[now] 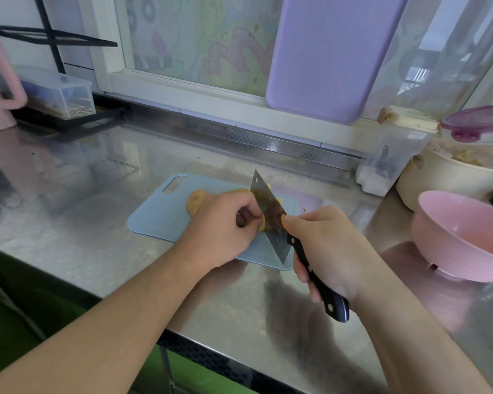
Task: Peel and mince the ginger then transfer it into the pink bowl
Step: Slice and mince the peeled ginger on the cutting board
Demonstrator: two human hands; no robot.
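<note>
The left hand (pixel 222 223) pinches the ginger (pixel 197 200) down on the board (pixel 154 220) to steady it, while the right hand (pixel 325 243) grips the knife (pixel 271 214), blade against it for peeling. The bowl (pixel 461 237) waits near right on the table (pixel 97 172).

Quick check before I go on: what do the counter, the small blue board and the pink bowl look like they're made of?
The silver worktop looks like brushed stainless steel: it mirrors the window and arms. The pale blue cutting board with a handle slot looks like thin matte plastic, flat and evenly coloured. The round pink bowl is matte and opaque, probably plastic or a fibre composite; ceramic can't be ruled out.
</note>
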